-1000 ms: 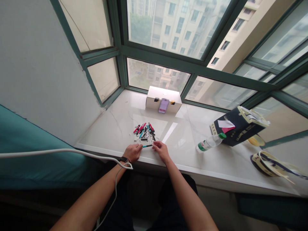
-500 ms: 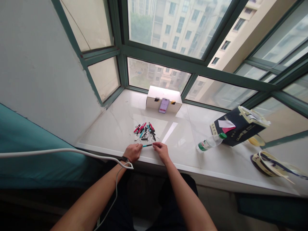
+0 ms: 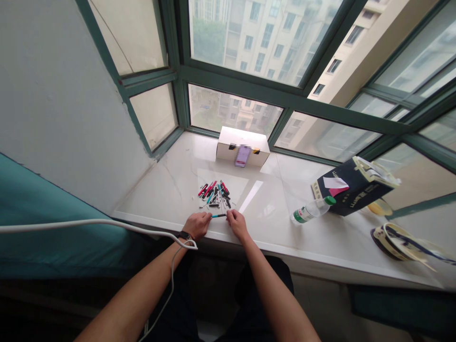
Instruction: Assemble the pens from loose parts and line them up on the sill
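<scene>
Between my two hands runs a slim blue-and-black pen [image 3: 218,215], held level just above the near part of the sill. My left hand [image 3: 198,224] is closed around its blue end. The fingertips of my right hand [image 3: 236,223] pinch the black end. Right beyond the pen lies a loose pile of pen parts [image 3: 214,194], with red, black, blue and silvery pieces. Single small pieces in the pile are too tiny to tell apart.
A white box [image 3: 228,137] with a phone [image 3: 242,156] leaning on it stands by the window. To the right are a green-capped plastic bottle [image 3: 309,212], a dark carton bag [image 3: 347,186] and a food bowl [image 3: 392,242]. A white cable [image 3: 107,222] crosses at left.
My right hand has shifted slightly to the left and its fingers have curled a little more at the pen's black end. My left hand stays in place.
</scene>
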`<state>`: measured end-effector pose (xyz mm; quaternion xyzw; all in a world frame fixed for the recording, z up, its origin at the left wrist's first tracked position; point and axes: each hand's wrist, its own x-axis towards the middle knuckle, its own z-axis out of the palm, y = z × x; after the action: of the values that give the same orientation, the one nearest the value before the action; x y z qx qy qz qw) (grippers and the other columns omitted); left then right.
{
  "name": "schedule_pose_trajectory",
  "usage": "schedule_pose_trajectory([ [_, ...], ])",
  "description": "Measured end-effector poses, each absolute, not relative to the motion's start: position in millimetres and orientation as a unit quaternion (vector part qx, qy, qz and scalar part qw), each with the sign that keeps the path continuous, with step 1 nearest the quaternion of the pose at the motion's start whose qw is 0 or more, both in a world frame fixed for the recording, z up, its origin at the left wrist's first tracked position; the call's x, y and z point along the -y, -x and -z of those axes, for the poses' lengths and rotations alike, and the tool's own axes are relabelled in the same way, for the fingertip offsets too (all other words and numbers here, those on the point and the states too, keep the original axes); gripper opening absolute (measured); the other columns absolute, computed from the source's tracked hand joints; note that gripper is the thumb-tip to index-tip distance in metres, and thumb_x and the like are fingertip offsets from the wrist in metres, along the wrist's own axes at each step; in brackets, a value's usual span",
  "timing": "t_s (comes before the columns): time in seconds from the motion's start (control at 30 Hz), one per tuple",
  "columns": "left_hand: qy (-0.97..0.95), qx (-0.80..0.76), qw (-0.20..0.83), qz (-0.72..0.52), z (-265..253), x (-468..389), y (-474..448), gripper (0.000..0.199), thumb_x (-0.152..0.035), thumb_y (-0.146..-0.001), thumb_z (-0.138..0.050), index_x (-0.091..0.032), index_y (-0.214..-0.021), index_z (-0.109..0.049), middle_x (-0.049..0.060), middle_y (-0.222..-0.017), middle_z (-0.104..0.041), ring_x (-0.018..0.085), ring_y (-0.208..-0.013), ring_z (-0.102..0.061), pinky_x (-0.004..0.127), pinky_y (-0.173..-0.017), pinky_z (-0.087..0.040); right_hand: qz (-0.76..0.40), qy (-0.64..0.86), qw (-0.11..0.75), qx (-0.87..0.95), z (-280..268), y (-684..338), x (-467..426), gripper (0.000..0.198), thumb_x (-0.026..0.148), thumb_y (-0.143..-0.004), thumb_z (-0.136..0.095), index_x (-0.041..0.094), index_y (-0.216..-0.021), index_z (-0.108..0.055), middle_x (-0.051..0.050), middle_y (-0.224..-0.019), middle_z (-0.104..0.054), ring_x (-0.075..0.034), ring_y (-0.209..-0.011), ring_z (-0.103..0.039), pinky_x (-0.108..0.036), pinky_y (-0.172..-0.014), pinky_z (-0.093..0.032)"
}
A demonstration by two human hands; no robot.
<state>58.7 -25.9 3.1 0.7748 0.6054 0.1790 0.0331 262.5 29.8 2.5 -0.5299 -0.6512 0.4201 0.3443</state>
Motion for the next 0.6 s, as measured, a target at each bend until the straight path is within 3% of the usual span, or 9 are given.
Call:
schedule_pose_trajectory([
  [0.2, -0.779, -0.602, 0.029, -0.171, -3.5, 25.6, -58.4, 0.028, -0.031, -0.098, -0.032, -0.023, -0.101, -0.059, 0.004, -0.082, -0.063, 0.019, -0.074, -0.056, 0.032, -0.069, -0.035, -0.487, 0.497, 0.352, 0.626, 0.2, -262.9, -30.6, 0.031, 0.052, -0.087, -0.05, 0.022, -0.091, -0.058, -0.002, -0.078, -0.068, -0.016, -0.064, -0.06, -0.026, -0.06, -0.046],
  [0.43, -0.776, -0.605, 0.029, -0.176, -1.9, 25.7, -59.5, 0.028, -0.03, -0.098, -0.032, -0.022, -0.102, -0.059, 0.005, -0.083, -0.063, 0.019, -0.074, -0.056, 0.032, -0.069, -0.035, -0.427, 0.514, 0.323, 0.67, -0.7, -263.6, -29.0, 0.045, 0.053, -0.093, -0.04, 0.021, -0.066, -0.057, 0.0, -0.058, -0.059, -0.014, -0.056, -0.055, -0.026, -0.06, -0.043],
  [0.6, -0.778, -0.601, 0.029, -0.182, 0.5, 25.6, -58.9, 0.028, -0.029, -0.098, -0.032, -0.021, -0.105, -0.058, 0.006, -0.085, -0.064, 0.019, -0.074, -0.057, 0.032, -0.069, -0.036, -0.491, 0.488, 0.347, 0.632, 0.0, -262.4, -29.2, 0.029, 0.051, -0.089, -0.048, 0.023, -0.095, -0.055, 0.0, -0.078, -0.067, -0.015, -0.061, -0.06, -0.026, -0.058, -0.047],
])
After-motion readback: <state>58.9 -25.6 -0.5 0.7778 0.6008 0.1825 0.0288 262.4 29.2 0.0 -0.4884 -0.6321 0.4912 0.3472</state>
